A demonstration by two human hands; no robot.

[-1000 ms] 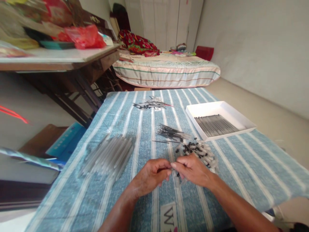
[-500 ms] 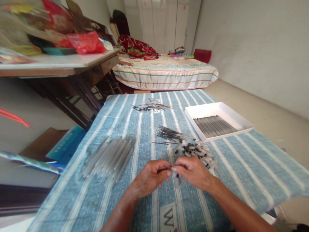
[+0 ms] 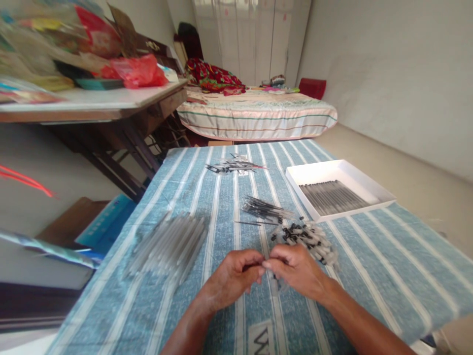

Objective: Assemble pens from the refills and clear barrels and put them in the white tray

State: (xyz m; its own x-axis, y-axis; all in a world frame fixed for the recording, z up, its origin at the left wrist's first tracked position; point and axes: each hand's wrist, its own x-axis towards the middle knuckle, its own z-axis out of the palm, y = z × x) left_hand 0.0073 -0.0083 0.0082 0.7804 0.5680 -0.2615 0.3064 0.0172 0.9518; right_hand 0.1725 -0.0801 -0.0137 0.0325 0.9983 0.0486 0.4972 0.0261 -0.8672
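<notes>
My left hand and my right hand meet above the cloth, fingertips pinched together. Whatever lies between them is too small and covered to make out. Just beyond my right hand is a heap of black and translucent pen caps. A small clear and black piece shows partly under that hand. Behind the heap lies a bundle of thin dark pen refills, with a few strays beside it. To the left of my left hand, translucent grey pen barrels lie side by side in a loose pile.
A white box at the right holds a row of dark-capped pens. Farther back on the striped cloth is a small scatter of thin black pieces. A cluttered side table stands left; a bed stands beyond.
The view has shifted slightly, so everything sits a little lower and to the right. Both hands keep their pinch, fingertips still together.
</notes>
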